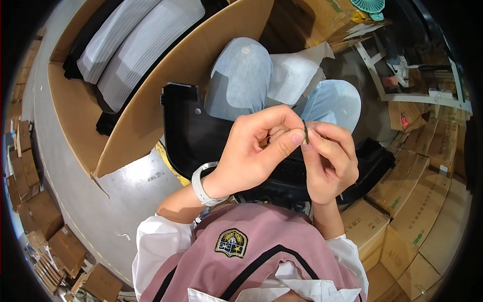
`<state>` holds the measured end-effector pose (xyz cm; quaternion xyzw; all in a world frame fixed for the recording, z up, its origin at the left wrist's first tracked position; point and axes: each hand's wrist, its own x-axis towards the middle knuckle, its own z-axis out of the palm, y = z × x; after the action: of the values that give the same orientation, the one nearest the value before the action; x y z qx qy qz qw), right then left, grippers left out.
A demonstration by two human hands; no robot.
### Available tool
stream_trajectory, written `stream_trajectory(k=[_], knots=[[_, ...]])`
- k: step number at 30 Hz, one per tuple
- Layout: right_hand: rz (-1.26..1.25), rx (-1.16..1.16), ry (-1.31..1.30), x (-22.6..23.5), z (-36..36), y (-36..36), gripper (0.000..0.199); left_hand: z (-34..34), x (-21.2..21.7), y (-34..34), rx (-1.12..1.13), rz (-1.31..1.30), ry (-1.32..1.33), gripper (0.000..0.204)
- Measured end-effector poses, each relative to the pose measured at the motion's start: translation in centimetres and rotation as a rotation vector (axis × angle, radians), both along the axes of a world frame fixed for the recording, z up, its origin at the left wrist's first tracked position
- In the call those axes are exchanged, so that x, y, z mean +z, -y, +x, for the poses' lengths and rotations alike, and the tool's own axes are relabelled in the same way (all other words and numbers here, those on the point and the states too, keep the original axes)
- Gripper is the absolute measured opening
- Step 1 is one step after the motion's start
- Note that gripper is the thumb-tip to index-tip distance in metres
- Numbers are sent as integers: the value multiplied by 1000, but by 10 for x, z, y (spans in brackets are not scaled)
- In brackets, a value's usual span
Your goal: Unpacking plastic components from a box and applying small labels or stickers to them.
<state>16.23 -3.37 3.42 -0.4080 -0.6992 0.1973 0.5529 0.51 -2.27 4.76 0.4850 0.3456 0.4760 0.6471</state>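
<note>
Both of my hands meet in the middle of the view, fingertip to fingertip. Thumb and index finger of my left hand (261, 146) are closed in a pinch on a small, thin dark piece (306, 133). The fingertips of my right hand (329, 156) close on the same piece from the other side. It is too small and too covered by fingers to tell its kind. Under the hands, a long black molded plastic part (180, 118) lies across my lap, with a squared raised end on the left. My arms and hands hide much of its middle.
To the left, an open cardboard box (146, 121) holds several black parts with grey ribbed wrapping (153, 43). Closed cartons (402, 201) are stacked at the right. A light metal frame (422, 98) and a small teal fan (370, 5) are farther off.
</note>
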Motion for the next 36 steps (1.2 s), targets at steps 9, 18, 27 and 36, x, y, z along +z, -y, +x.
stream_trajectory(k=[9,18,27,36], knots=[[-617,107,-214,11,18,13,14,6,-8,7,109,173,-348,9],[-258,-283,230,-19,85,83,15,-31,-29,10,406,-129,-204,11],[25,-253,549,-60,73,101,18,-20,-35,12,308,-231,-150,13],[54,-256,581,-67,72,97,16,-18,-41,11,240,-255,-130,12]])
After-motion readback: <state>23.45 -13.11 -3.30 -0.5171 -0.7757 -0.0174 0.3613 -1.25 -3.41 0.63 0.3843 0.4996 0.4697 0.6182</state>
